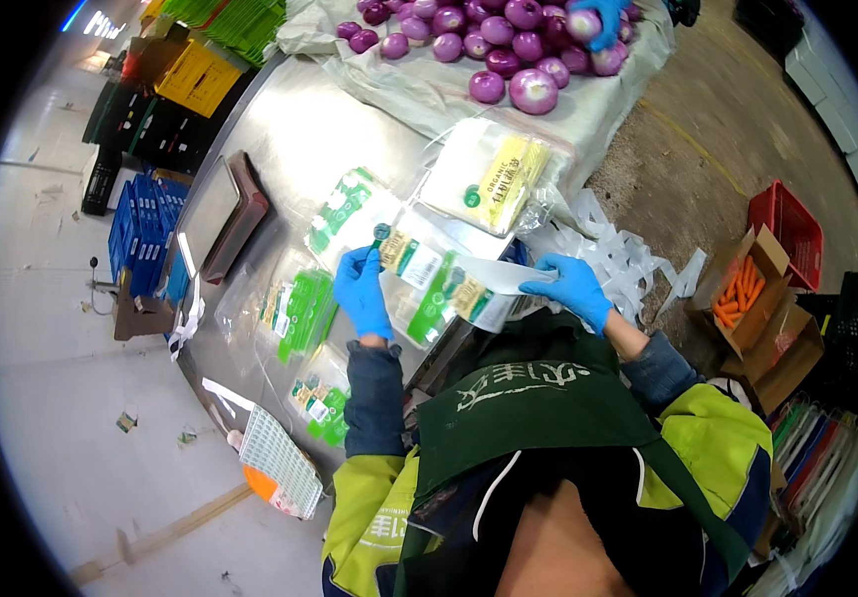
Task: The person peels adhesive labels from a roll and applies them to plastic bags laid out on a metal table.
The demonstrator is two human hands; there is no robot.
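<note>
My left hand [361, 291], in a blue glove, has its fingertips pinched at the end of a printed label [411, 261] with a dark green round tip. My right hand [573, 289], also blue-gloved, grips a white label strip [499, 275] between thumb and fingers; its lower part curls down with another label on it. Beneath the hands lie clear plastic bags with green print [432, 310]. A stack of green-printed bags [305, 310] sits left of my left hand, with more labelled bags [321, 396] nearer me. Farther up is another green-and-white bag [344, 211].
Purple onions [509, 45] cover a white sack at the far end, where another person's blue-gloved hand [603, 22] reaches in. A yellow-labelled package [489, 177] and a scale [230, 214] rest on the metal table [295, 119]. White strips [628, 254] pile up right; carrots [741, 292] fill a carton.
</note>
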